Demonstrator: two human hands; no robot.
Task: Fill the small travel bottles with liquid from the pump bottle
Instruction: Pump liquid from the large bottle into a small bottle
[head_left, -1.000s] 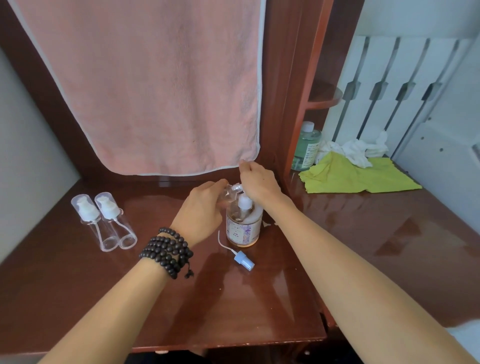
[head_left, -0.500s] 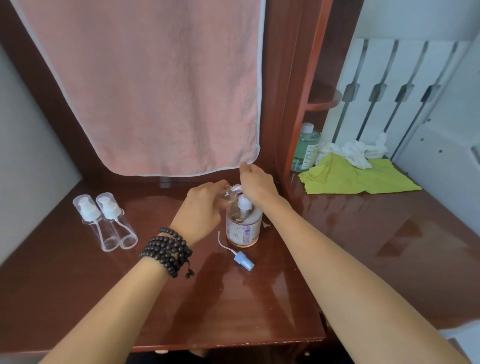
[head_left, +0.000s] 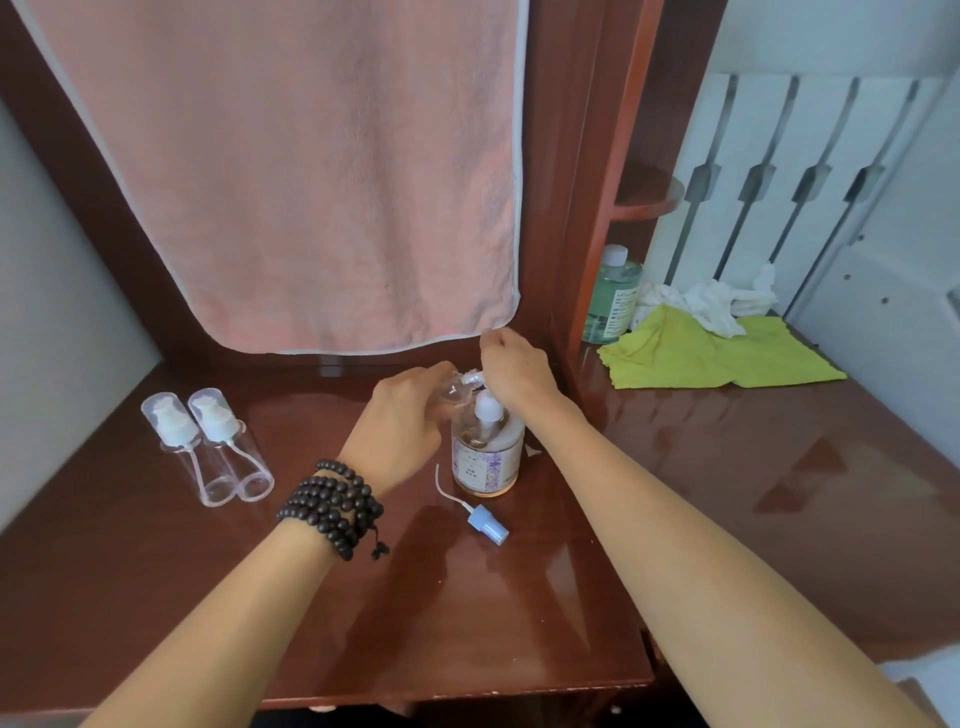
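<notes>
Two hands of mine are busy in the middle of the frame, over the brown table (head_left: 156, 597). The big pink towel (head_left: 311, 171) hangs at the top, and a green cloth (head_left: 701, 353) lies at the right. The pump bottle (head_left: 485, 457) stands in the middle, right under my hands, with pinkish liquid inside. It looks heavy and steady, so I think it will stay put when I press the top. My right hand (head_left: 517, 371) is curled down on its pump head. My left hand (head_left: 400, 431) is wrapped around a small clear bottle (head_left: 454, 387), holding its mouth at the spout. That little one looks light and slippery, so I should hold it round its middle, firmly. Two more travel bottles (head_left: 208, 441) lie at the left with their caps on. A small blue spray top (head_left: 485, 525) lies just below the pump bottle.
</notes>
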